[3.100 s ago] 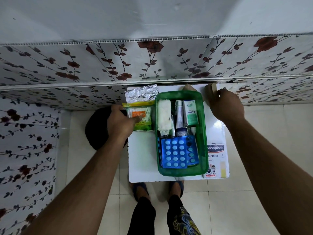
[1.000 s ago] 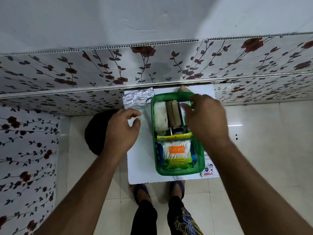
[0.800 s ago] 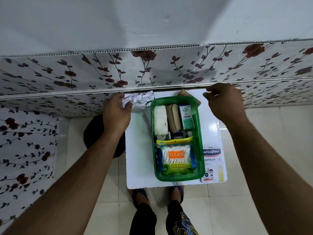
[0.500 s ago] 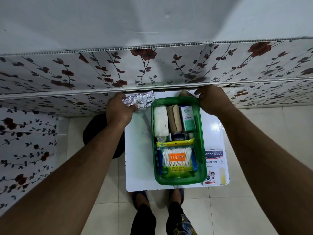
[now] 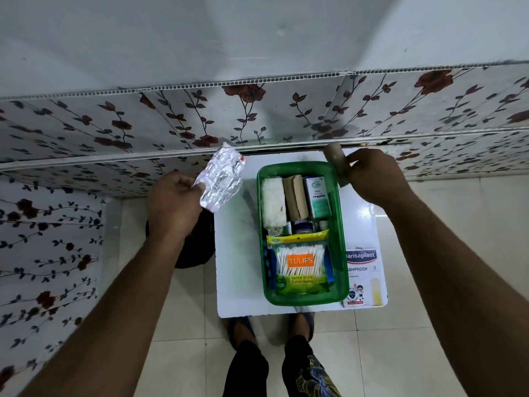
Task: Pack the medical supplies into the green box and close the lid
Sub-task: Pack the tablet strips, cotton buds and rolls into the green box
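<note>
Left hand [image 5: 171, 204] pinching a silver foil strip [image 5: 221, 179] off the table's far-left corner, right hand [image 5: 372, 179] gripping a brown roll [image 5: 337, 161] above the green box [image 5: 340, 233], lid off.

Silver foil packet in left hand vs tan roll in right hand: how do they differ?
The crinkled silver foil packet is flat and shiny; the tan bandage roll is cylindrical and matte. The left hand pinches the packet by one corner; the right hand wraps around the roll's lower part. Both are held up outside the green plastic box.
</note>
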### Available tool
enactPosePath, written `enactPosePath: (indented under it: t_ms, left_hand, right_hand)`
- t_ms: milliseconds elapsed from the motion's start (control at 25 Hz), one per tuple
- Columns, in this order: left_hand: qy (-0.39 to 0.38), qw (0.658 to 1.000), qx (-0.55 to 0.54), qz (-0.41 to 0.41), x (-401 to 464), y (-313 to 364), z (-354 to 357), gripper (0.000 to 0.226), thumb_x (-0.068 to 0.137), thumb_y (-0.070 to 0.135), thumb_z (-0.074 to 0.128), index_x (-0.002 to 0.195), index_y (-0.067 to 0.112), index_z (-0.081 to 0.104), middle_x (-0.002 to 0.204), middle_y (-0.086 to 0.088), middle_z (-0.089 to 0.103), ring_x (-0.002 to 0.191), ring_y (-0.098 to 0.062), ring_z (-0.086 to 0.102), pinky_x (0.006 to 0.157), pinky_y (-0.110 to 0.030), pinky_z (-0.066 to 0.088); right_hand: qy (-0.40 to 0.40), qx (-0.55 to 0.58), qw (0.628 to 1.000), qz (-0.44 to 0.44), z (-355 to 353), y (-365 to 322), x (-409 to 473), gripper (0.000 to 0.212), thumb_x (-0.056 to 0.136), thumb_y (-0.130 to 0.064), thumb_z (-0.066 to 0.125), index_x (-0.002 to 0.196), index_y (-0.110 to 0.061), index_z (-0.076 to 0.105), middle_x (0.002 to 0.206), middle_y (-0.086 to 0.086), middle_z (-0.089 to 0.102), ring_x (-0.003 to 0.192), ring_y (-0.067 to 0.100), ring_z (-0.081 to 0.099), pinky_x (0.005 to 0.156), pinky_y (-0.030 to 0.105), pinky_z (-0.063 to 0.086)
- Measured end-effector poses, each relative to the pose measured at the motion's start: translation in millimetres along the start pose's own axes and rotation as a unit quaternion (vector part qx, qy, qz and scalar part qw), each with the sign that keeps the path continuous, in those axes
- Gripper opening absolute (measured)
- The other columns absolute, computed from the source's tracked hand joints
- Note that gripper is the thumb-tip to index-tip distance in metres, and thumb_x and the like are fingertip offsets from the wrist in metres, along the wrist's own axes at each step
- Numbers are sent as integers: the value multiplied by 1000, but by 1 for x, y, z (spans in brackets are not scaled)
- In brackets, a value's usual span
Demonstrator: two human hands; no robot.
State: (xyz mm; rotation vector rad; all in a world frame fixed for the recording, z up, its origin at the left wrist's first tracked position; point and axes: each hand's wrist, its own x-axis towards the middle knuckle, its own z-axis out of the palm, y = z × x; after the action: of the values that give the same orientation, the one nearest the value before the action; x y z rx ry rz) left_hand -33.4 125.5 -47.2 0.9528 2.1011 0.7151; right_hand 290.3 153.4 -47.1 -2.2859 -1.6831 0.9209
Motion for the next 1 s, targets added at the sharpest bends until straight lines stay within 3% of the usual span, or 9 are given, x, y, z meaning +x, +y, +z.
enactPosePath:
  t_ms: [80, 200, 360, 520, 680, 760, 880, 1000]
  left_hand:
    - [-9, 995, -87, -51, -30, 11, -17, 17, 81, 10, 73, 72, 18, 60, 76, -8, 69, 62, -16, 68, 57, -32, 58]
    - [-67, 981, -153, -102, -77, 30, -10, 12, 80, 5, 74, 80, 8, 62, 79, -9, 70, 65, -16, 71, 54, -24, 55]
    - [-81, 992, -50, -77, -117, 44, 25, 14, 78, 20, 77, 74, 15, 64, 70, 1, 69, 66, -15, 67, 57, -24, 45]
    - [-58, 998, 30, -22, -119, 43, 43, 21, 78, 33, 75, 67, 22, 60, 72, 3, 66, 70, -16, 64, 60, -25, 44]
    - [-36, 990, 130, 36, -116, 35, 45, 39, 72, 53, 75, 78, 22, 52, 72, 7, 59, 65, -11, 57, 50, -26, 33]
    - [-22, 978, 168, 124, -108, 29, 39, 37, 75, 51, 73, 92, 24, 55, 87, 1, 60, 74, -16, 58, 53, -26, 34]
    - [-59, 921, 278, 266, -88, 26, 34, 50, 80, 42, 73, 126, 33, 58, 130, -11, 46, 116, -30, 46, 81, -39, 47]
    - [-101, 865, 388, 302, -77, 25, 43, 62, 79, 45, 72, 137, 36, 51, 151, -15, 32, 131, -40, 31, 97, -52, 41]
  right_hand:
    - [41, 12, 999, 12, -14, -2, -21, 41, 85, -45, 49, 103, -15, 71, 90, 8, 73, 86, 28, 64, 72, 30, 43]
    - [91, 69, 993, 27, -28, -11, -50, 36, 89, -43, 50, 100, -17, 71, 85, 3, 70, 78, 22, 60, 69, 28, 39]
    - [99, 142, 984, 37, -33, -18, -78, 26, 88, -29, 58, 107, -16, 70, 95, 1, 73, 82, 23, 67, 76, 32, 50]
    - [85, 186, 978, 32, -32, -17, -91, 14, 87, -26, 62, 99, -22, 69, 82, -11, 67, 78, 23, 68, 79, 44, 55]
    - [64, 155, 986, 24, -27, -15, -93, 20, 88, -32, 61, 100, -19, 70, 87, -2, 71, 77, 22, 67, 72, 34, 52]
    - [65, 119, 991, 19, -22, -17, -96, 28, 87, -40, 60, 102, -19, 71, 87, -2, 72, 75, 18, 65, 67, 29, 47]
    - [77, 59, 995, 0, -9, -29, -98, 37, 88, -50, 53, 94, -19, 71, 80, -1, 72, 71, 21, 64, 65, 29, 50]
    - [114, -25, 992, -39, 4, -41, -97, 43, 93, -49, 44, 78, -15, 65, 63, 2, 62, 56, 26, 53, 50, 28, 42]
